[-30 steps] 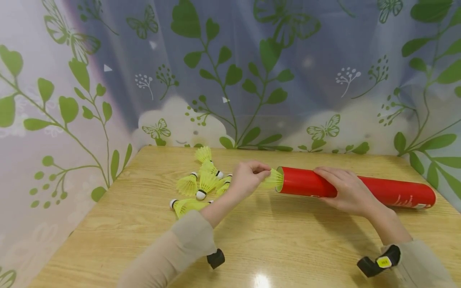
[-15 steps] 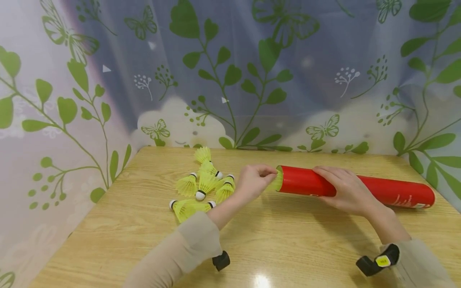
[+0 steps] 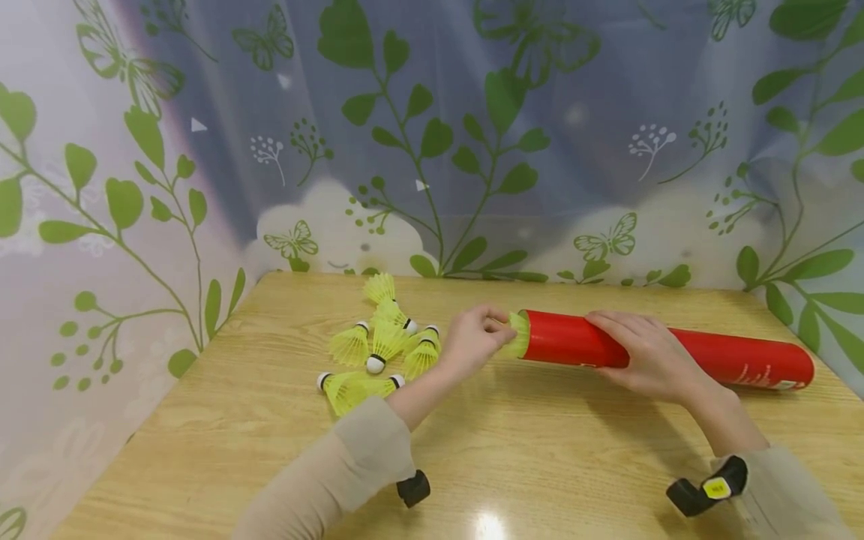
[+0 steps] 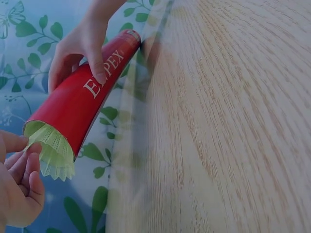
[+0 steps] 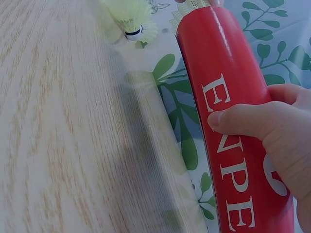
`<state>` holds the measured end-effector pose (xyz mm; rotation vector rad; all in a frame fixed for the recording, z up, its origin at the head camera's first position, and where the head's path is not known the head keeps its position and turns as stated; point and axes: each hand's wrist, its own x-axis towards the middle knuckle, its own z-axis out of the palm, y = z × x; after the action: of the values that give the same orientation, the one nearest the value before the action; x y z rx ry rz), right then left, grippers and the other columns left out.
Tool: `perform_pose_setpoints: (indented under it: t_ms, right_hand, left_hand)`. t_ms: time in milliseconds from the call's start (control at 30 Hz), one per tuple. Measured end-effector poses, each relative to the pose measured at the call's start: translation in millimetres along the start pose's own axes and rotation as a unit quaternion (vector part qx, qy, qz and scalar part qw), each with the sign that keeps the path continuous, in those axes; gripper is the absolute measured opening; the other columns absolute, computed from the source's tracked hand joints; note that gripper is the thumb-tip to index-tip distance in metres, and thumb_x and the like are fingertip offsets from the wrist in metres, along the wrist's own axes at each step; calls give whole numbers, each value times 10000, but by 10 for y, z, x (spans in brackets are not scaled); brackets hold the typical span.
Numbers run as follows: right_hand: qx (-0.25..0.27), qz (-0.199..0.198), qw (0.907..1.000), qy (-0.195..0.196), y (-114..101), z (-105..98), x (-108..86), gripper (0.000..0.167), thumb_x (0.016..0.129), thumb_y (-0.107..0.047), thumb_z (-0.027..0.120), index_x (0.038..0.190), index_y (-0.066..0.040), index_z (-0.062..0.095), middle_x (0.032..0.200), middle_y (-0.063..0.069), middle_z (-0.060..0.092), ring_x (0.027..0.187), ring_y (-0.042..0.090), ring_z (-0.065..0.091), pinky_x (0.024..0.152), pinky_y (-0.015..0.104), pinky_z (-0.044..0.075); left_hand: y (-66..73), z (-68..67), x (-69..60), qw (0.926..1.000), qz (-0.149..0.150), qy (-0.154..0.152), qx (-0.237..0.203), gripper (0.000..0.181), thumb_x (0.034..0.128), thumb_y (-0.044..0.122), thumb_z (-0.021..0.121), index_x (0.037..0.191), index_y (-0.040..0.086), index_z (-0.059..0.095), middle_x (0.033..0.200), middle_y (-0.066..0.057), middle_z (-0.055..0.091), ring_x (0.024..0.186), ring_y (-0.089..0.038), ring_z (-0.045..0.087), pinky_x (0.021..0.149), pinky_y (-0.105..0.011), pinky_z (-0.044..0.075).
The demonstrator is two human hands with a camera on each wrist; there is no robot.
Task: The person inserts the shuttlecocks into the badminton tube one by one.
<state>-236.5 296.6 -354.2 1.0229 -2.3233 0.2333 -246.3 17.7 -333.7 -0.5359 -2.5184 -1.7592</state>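
A red tube [image 3: 729, 358] lies across the right side of the table, its mouth facing left. My right hand [image 3: 648, 356] grips it around the middle, the thumb over the white lettering in the right wrist view. A yellow shuttlecock [image 4: 56, 155] sits partly inside the mouth, its skirt sticking out and its head hidden in the tube. My left hand [image 3: 475, 339] is at the mouth, with thumb and forefinger pinching the skirt's edge in the left wrist view. Its other fingers are loosely curled.
Several yellow shuttlecocks [image 3: 386, 341] with white heads lie in a loose pile on the wooden table [image 3: 223, 420], left of the left hand. A patterned curtain [image 3: 574, 150] hangs behind the table. Each wrist wears a black camera mount [image 3: 702, 491].
My left hand has moved right and pushed the shuttlecock further into the tube, then drawn back slightly over the last half second. The right hand and tube have hardly moved.
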Motion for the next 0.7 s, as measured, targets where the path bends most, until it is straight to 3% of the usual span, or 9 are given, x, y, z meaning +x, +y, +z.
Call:
perform_pose_setpoints:
  t_ms: [133, 233, 467, 700]
  right_hand:
    - [-17, -3, 10000, -9, 13, 0, 7, 814, 520, -155, 870, 1242, -7, 526, 1159, 185, 582, 1037, 345, 528, 840, 534, 392]
    - [-17, 1, 10000, -14, 20, 0, 11, 815, 521, -154, 870, 1245, -8, 525, 1160, 184, 581, 1039, 343, 528, 839, 533, 392]
    - [-21, -18, 10000, -4, 23, 13, 5, 820, 509, -139, 870, 1241, -6, 526, 1160, 185, 579, 1036, 345, 526, 836, 533, 391]
    - [-4, -15, 10000, 22, 5, 17, -7, 806, 521, -146, 862, 1240, -5, 527, 1147, 183, 585, 1022, 343, 530, 831, 530, 388]
  left_hand:
    - [4, -11, 20, 9990, 177, -42, 415, 53, 829, 93, 687, 840, 41, 686, 717, -8, 659, 599, -73, 533, 531, -193, 428]
    - [9, -7, 24, 9981, 257, -99, 557, 47, 841, 90, 676, 841, 48, 696, 724, -1, 662, 598, -68, 535, 534, -187, 434]
    - [8, 33, 24, 9988, 154, -222, 405, 55, 856, 75, 660, 876, 38, 694, 738, -8, 661, 603, -110, 565, 526, -191, 456]
    - [1, 81, 24, 9988, 138, -228, 417, 61, 862, 78, 650, 878, 42, 696, 739, 3, 659, 602, -62, 538, 519, -178, 435]
